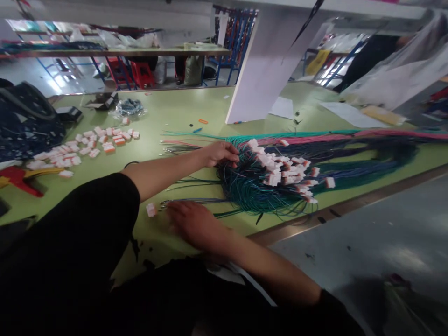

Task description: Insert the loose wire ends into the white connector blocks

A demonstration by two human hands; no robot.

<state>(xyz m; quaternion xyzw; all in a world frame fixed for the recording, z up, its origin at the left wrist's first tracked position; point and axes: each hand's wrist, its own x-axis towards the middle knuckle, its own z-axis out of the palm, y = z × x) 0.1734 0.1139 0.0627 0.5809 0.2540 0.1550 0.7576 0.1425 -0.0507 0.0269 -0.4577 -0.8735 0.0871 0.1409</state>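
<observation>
My left hand [223, 154] reaches across the table to the upper left side of a bundle of dark and green wires [241, 189]. Its fingers are curled and pinched at thin dark wires. White-and-orange connectors [280, 168] lie heaped on the bundle, many with wires running into them. Closer to me, my right hand [196, 226] lies low over the table, its fingers blurred by motion, by the metal-tipped ends of blue-grey wires [196, 200]. Whether it grips one is unclear. Just left of its fingertips rests a single white connector [151, 210].
Loose connectors [87, 142] are scattered on the left beside red-and-yellow pliers [26, 179] and a dark patterned bag [28, 116]. A white upright panel [259, 65] stands at the back. Long pink and green wires [350, 136] run right. The table edge [350, 205] borders the floor.
</observation>
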